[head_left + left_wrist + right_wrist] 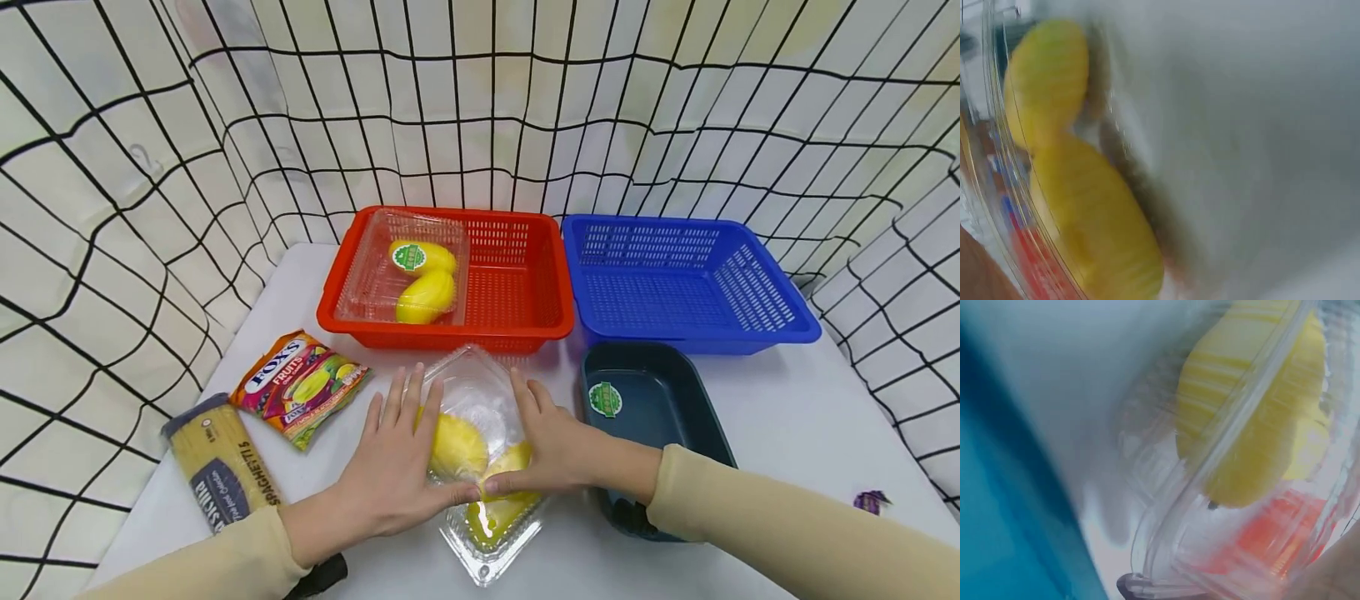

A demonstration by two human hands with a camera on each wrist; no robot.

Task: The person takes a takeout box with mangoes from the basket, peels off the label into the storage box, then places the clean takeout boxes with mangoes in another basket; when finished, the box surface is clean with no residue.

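Observation:
A clear plastic clamshell box (474,385) with yellow mangoes (459,446) inside lies at the front middle, turned cornerwise to me. My left hand (397,467) rests on its left side, fingers straight and spread. On its right side lies my right hand (558,450), fingers extended and thumb toward the left thumb. Both thumbs nearly meet over the box. In the left wrist view the mangoes (1100,219) are blurred behind the clear wall. Seen from the right wrist, the box's rim (1235,425) crosses in front of the fruit; most of each hand is out of these two views.
A red basket (450,335) holds another clear box of mangoes (426,296). Beside it stands a blue basket (697,333). A dark green tray (652,400) sits right, a Fox's candy bag (300,387) and spaghetti pack (225,467) left, a purple wrapper (870,502) far right. Black netting surrounds the table.

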